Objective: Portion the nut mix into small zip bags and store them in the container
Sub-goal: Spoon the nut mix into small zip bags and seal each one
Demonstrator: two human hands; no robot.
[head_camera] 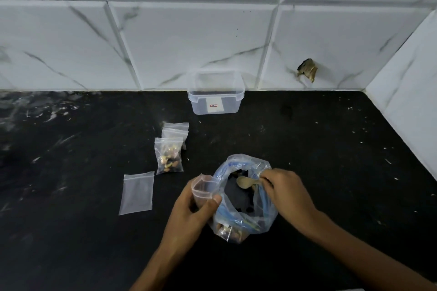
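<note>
Black stone counter (pixel 331 149), flecked white, meets a wall of white marbled tiles (pixel 189 38). A clear container (pixel 215 92) stands open at the wall. Near it lie two filled small bags (pixel 169 156) and an empty bag (pixel 137 192). The left hand (pixel 194 212) pinches a small bag (pixel 204 186) open beside the big nut bag (pixel 243 196); the right hand (pixel 287 192) grips a spoon (pixel 246 182) inside it.

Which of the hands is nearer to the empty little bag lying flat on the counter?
The left. The left hand, holding a small open bag, is just right of the flat empty bag; the right hand is farther right, holding a spoon in the big bag.
</note>
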